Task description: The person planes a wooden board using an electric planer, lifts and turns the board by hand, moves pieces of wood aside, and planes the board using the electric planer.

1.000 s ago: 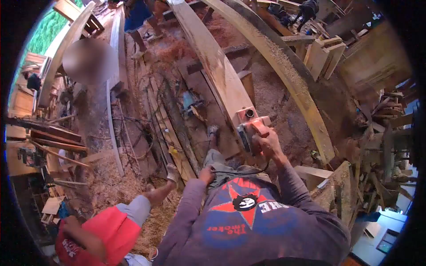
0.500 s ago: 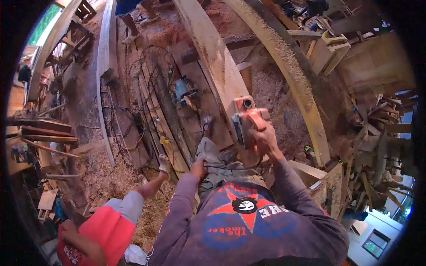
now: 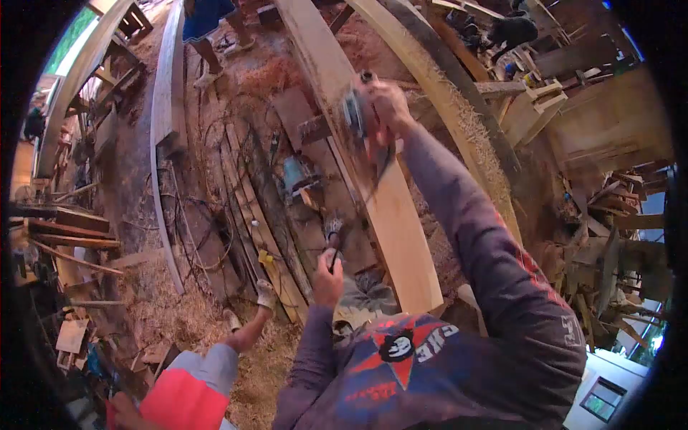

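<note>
Stretched out far along a long pale beam (image 3: 405, 244), my right hand (image 3: 389, 107) is closed around an orange power planer (image 3: 365, 118), blurred by motion. The planer rests on the beam's upper face, and its dark cord trails back over the wood. My left hand (image 3: 329, 281) is closed on a thin dark cord, beside the beam and in front of my legs. Left of the beam, a teal power tool (image 3: 295, 174) lies on the ground.
A curved plank (image 3: 459, 107) covered with shavings runs along the right. Boards and cables lie on the left. A person in red (image 3: 185, 398) is at the lower left; another in blue shorts (image 3: 204, 21) stands at the top. Stacked wood (image 3: 623, 215) fills the right side.
My right hand has pushed the planer forward up the beam, away from my body. My left hand has risen from my thigh and now grips the cord.
</note>
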Tool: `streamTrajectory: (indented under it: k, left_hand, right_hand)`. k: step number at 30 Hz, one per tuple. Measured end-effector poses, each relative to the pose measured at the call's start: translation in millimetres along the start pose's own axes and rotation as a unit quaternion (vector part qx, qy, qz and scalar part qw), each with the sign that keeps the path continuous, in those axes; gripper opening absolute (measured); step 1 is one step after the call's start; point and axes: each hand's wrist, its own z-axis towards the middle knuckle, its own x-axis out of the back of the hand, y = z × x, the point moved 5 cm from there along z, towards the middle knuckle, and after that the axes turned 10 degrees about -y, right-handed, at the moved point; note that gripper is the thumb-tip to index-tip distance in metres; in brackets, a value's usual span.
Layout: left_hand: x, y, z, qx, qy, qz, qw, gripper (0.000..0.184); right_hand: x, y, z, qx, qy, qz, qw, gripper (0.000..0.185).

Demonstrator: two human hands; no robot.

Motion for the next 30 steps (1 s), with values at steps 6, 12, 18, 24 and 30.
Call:
streamTrajectory:
  k: [6,12,18,24,30]
  left_hand:
    - [16.6,-25.7,10.3,-0.118,0.022,0.077,0.990,0.039]
    - [13.2,-109.4,-50.1,-0.016,-0.104,0.282,0.954,0.049]
    - [-52.6,-67.2,-101.2,-0.207,-0.194,0.302,0.910,0.039]
    - [-68.2,-43.8,-97.6,-0.175,-0.249,0.281,0.910,0.036]
    - [-4.6,-21.7,-58.9,-0.049,-0.126,0.227,0.965,0.036]
  right_hand:
    - [-5.0,-6.3,-27.8,-0.038,0.122,-0.009,0.992,0.013]
    - [1.7,-15.2,-312.4,0.111,-0.010,-0.166,0.980,0.031]
    - [11.6,-27.3,-582.0,-0.230,-0.020,-0.031,0.972,0.034]
    - [25.0,-1.8,-567.9,-0.294,-0.057,-0.063,0.952,0.040]
    - [24.6,-8.7,-366.1,-0.130,-0.062,-0.074,0.987,0.039]
